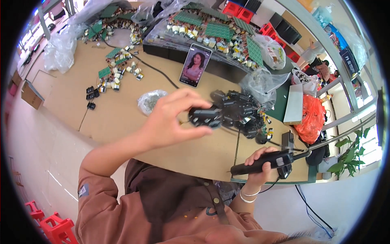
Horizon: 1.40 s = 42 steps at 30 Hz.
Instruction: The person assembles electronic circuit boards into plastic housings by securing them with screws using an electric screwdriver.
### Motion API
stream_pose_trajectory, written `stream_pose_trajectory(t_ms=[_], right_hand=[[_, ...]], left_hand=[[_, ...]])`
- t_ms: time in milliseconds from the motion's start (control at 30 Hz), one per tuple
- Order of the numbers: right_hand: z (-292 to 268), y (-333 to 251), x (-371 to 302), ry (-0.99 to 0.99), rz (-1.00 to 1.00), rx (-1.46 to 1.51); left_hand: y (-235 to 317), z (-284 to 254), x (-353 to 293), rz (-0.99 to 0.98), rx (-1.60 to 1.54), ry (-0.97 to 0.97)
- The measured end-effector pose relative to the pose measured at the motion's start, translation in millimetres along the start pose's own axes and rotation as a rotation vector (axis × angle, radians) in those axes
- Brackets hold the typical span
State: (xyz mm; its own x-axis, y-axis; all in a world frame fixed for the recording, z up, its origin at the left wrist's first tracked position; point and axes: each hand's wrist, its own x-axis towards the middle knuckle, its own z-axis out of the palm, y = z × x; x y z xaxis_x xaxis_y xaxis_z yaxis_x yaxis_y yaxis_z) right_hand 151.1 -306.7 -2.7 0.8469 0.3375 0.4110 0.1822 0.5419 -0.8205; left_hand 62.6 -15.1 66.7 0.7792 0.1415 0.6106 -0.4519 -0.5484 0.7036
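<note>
My left hand (168, 120) is raised over the table, with thumb and fingers pinching a small black plastic housing (204, 117). Just right of it lies a heap of similar black plastic parts (243, 112), with thin wires and small components among them. At the table's front right, my right hand (256, 178) wraps round a black electric screwdriver (264, 162), held roughly level. Its narrow end points left, toward the table's middle. A clear bag of small metal screws (149, 102) sits behind my left wrist.
A phone (196, 66) showing a person leans at the back against a dark tray (178, 55) piled with green circuit boards (219, 34). More boards and loose components (118, 73) lie at the back left, beside several black parts (92, 94). An orange bag (310, 118) stands right.
</note>
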Motion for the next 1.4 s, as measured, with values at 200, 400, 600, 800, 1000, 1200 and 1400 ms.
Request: stream_pose_trajectory(t_ms=[200, 400, 600, 800, 1000, 1200, 1400], right_hand=[[-5, 7, -6, 0.084, -0.039, -0.062], [-22, 14, 5, 0.185, -0.054, -0.101], [-47, 13, 3, 0.107, -0.025, -0.19], [-64, 25, -16, 0.543, -0.452, -0.875], [-43, 13, -40, 0.417, -1.133, -1.043], [58, 45, -49, -0.43, -0.267, -0.964], [139, 73, -46, -1.004, -0.269, -0.908]], left_hand=[[-5, 80, 93, 0.125, -0.008, -0.057], [-54, 227, 119, 0.079, -0.005, -0.241], [-97, 253, 93, 0.318, 0.326, -0.503], [-92, 121, 51, 0.386, 0.236, -0.207], [-123, -73, -85, -0.128, 0.545, 0.185], [-97, -175, -200, -0.618, 0.649, 0.567], [-96, -195, -215, -0.645, 0.786, 0.429]])
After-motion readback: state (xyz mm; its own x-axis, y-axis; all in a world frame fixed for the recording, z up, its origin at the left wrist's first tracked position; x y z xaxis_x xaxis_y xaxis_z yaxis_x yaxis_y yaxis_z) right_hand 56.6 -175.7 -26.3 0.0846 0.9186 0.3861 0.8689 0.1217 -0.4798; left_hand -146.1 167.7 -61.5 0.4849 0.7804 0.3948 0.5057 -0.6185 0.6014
